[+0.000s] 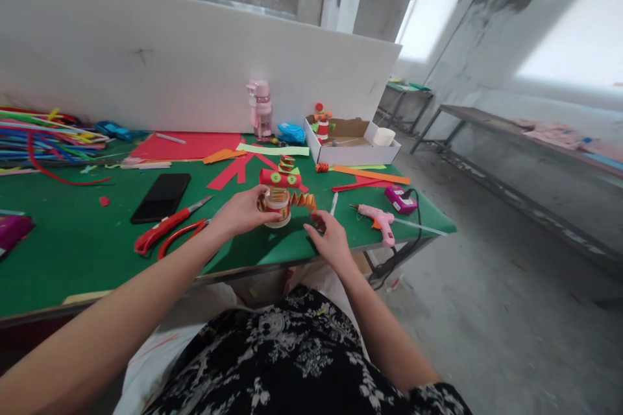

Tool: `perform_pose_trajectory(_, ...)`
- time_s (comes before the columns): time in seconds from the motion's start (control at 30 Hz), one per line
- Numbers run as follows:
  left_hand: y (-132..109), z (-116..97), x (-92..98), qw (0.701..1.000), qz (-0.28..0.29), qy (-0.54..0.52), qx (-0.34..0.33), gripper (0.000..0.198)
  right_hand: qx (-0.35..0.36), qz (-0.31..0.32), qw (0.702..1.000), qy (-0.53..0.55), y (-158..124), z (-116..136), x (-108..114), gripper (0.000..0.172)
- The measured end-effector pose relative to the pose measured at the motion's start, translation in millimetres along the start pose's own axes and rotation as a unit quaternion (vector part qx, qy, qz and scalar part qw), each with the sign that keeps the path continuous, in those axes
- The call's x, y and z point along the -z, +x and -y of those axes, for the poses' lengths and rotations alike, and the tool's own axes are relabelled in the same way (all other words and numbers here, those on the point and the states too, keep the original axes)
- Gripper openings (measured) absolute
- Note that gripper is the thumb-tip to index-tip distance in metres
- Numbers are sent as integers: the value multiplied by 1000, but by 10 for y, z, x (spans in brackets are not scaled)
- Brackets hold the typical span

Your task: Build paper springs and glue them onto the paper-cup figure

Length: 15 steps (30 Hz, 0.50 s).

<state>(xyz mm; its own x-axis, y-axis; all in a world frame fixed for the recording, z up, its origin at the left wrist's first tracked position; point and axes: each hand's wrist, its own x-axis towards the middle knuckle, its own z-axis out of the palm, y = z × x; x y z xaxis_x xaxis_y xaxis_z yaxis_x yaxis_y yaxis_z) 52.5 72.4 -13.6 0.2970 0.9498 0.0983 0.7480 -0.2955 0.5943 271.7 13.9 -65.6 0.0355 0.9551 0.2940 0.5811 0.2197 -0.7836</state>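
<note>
Holding: my left hand (242, 212) grasps the paper-cup craft (277, 205), red roll already on top.
Right hand (329, 238): released, touching the orange folded strip (304, 200), seemingly not fixed yet.

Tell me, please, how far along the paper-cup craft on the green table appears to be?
Well along, it seems. The cup figure already carries a red roll with green discs on top and an orange accordion strip at its side. The left hand grips the cup; the right hand rests by the strip's end. Cut paper strips and the glue gun lie unused nearby.
</note>
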Motion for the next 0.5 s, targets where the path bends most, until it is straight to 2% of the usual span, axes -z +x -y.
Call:
perform_pose_trajectory(0.1,-1,-3,12,1000,6,3,3,61,3,-34,999,-19,-21,76,43,18)
perform_pose_trajectory(0.2,4,1,17,1000,14,1,-2,61,69,-121,988,-61,15,180,119,20)
perform_pose_trajectory(0.27,8,5,17,1000,14,4,-1,61,112,-138,981,-79,100,240,164,27)
perform_pose_trajectory(0.33,9,6,20,1000,8,8,5,61,128,-98,983,-82,229,280,186,37)
perform_pose_trajectory(0.5,-20,5,120,1000,2,23,2,69,107,93,985,-94,576,318,172,67)
